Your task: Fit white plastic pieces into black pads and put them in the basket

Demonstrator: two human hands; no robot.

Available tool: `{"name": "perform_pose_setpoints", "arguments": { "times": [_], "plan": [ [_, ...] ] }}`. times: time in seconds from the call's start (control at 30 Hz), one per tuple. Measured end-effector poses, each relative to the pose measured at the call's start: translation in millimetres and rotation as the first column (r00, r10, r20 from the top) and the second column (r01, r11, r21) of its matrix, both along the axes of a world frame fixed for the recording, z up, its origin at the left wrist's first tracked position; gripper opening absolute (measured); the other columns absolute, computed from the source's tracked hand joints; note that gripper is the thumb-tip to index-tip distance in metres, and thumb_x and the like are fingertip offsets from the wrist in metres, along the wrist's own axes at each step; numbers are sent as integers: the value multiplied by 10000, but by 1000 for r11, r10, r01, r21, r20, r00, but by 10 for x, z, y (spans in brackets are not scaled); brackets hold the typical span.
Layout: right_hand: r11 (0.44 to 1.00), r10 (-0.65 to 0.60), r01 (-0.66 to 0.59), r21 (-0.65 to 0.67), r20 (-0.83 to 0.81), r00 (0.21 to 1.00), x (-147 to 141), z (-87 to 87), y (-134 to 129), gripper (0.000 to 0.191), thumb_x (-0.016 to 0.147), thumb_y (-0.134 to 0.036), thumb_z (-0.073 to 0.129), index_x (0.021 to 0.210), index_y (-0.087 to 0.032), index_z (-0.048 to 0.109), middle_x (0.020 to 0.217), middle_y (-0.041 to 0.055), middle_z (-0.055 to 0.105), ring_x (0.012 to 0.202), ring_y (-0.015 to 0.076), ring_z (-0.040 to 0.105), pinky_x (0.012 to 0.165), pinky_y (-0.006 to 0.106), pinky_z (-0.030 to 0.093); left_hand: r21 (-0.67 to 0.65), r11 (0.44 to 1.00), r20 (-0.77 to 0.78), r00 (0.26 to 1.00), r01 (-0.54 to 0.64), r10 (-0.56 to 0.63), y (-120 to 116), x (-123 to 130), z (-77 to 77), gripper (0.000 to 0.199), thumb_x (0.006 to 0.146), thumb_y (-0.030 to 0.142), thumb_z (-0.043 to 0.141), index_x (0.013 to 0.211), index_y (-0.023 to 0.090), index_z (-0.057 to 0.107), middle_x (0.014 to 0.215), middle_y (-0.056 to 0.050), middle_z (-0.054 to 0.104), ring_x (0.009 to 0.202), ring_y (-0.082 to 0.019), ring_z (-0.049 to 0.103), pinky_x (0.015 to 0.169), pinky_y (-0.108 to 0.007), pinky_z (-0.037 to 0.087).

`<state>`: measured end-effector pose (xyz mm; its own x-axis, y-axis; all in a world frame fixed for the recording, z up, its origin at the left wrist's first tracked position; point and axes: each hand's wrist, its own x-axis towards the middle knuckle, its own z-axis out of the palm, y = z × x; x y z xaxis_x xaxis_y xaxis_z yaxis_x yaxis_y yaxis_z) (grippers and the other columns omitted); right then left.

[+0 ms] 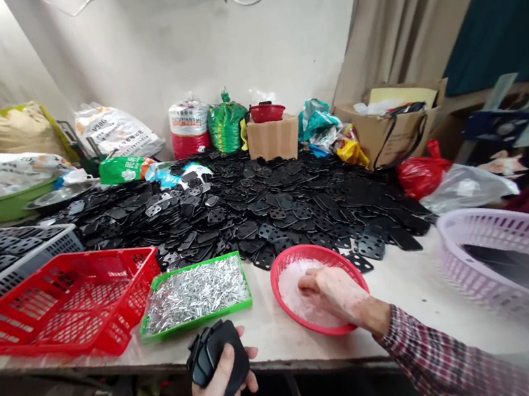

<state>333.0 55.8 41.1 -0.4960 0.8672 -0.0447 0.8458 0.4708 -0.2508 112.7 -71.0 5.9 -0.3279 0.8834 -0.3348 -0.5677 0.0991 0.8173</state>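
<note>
My left hand (223, 378) is below the table's front edge, wrapped around a small stack of black plastic plates (224, 355), thumb on top. My right hand (331, 288), in a plaid sleeve, reaches into a round red basket (288, 315). Its fingers are curled together at the pale contents (295, 283), and whatever they pinch is too small to make out. Left of this basket, a green tray (196, 320) holds many small silver metal pins (197, 295). A large heap of black plates (265, 204), many with holes, spreads behind both containers.
A red crate (133, 292) stands at left, before a grey crate (63, 240) of black plates. A lilac basket (471, 232) with black pieces is at right. Bags and a cardboard box (273, 140) line the wall. Another person's hand (505, 163) shows at far right.
</note>
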Motion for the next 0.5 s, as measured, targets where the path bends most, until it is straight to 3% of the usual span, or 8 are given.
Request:
{"name": "perform_pose_setpoints", "arguments": {
  "times": [0.13,0.23,0.37,0.5],
  "plan": [
    [1000,-20,20,-10,-19,1000,21,10,25,235,811,-145,490,787,-160,723,770,66,711,673,166,615,604,258,382,0,1000,-18,1000,20,-20,8,-62,-21,435,708,426,779,1025,149,669,983,-95,729,564,-119,565,529,-257,462],
    [1000,11,-12,-17,-27,1000,25,-10,45,248,811,-141,486,839,-158,732,840,90,726,736,184,634,666,267,415,-6,999,-5,999,45,-45,10,-61,-59,427,732,421,760,1047,150,663,935,-83,729,562,-121,560,542,-262,473],
    [995,93,-95,-35,-37,995,-3,-34,51,236,818,-152,503,887,-179,726,890,75,720,770,182,625,711,269,425,11,1000,17,1000,22,-22,10,-67,-89,385,732,408,760,1017,169,661,1044,-91,707,698,-194,638,507,-268,466],
    [994,99,-100,-35,-33,995,-37,-39,41,150,797,-190,557,770,-169,703,799,63,695,678,167,588,631,269,397,14,1000,78,997,28,-29,16,-122,-107,371,757,416,734,1026,172,659,1111,-103,687,763,-242,665,466,-272,446]
  ]
}}
